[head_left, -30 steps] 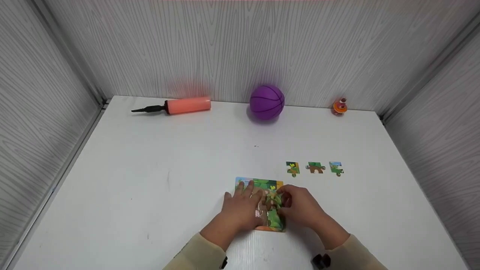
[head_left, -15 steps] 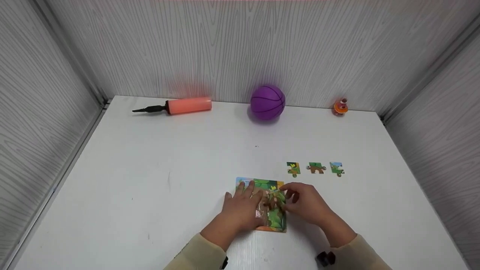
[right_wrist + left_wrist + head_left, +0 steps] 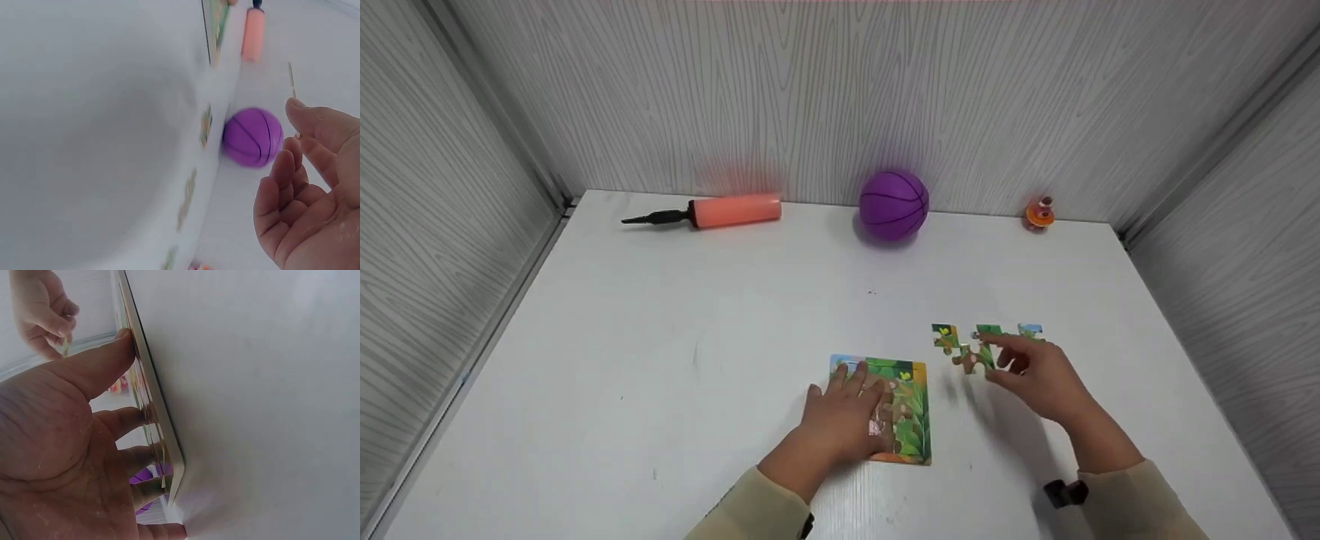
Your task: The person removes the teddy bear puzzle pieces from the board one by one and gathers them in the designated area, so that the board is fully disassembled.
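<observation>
Where the left hand rests: flat on the puzzle board, fingers spread apart, the little finger past its left edge.
Right hand: to the right of the puzzle board, thumb and forefinger clamped on a puzzle piece.
Puzzle piece: in the air, right of the puzzle board; its print, hard to read at this size, appears brown and green.
Loose pieces: three, beyond the puzzle board's far right corner, two partly hidden.
Backdrop: well beyond the puzzle board, a coral pump leftward, a purple ball, a toy figure rightward.
</observation>
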Demonstrator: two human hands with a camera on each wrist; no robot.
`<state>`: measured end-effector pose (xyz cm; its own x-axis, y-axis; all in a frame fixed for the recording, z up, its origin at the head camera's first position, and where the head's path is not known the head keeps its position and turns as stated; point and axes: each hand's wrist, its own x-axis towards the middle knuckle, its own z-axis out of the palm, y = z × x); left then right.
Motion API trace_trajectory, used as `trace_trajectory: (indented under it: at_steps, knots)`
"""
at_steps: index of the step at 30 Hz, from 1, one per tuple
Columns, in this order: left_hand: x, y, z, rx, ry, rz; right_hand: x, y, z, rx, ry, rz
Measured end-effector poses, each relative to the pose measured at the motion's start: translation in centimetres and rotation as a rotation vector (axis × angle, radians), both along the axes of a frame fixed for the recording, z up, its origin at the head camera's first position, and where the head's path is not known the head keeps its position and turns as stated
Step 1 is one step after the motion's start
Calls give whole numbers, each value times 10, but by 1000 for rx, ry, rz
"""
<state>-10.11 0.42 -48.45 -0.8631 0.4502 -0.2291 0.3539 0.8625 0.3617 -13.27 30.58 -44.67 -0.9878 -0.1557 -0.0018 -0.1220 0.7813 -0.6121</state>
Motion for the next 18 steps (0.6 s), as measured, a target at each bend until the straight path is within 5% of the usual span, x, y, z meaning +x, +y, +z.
trace_trajectory:
  at_steps: [11, 18]
  knots:
    - [0, -1, -3, 12, 4, -1, -8, 60, 12, -25, 120, -107]
    - [-2, 0, -6, 21, 6, 1, -12, 88, 10, -42, 109, -174]
